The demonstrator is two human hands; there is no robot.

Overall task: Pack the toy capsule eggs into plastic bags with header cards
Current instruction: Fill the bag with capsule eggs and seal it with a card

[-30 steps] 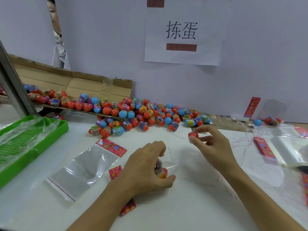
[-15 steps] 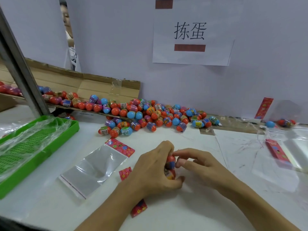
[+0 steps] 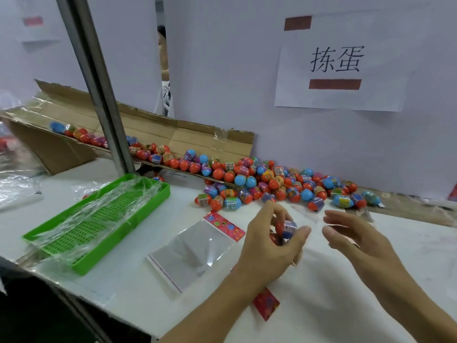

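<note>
Curled round a clear bag [image 3: 294, 246] just above the white table [image 3: 321, 305], the left hand [image 3: 269, 246] grips eggs [image 3: 286, 227] inside it, while the right hand [image 3: 356, 240], which pinched an egg a second ago, hangs empty and loosely open, so likely another egg is packed

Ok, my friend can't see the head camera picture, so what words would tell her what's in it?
A left hand grips toy eggs over a white table, while the open right hand waits beside it. An empty clear bag lies flat nearby, with a green tray at left and an egg pile behind.
</note>
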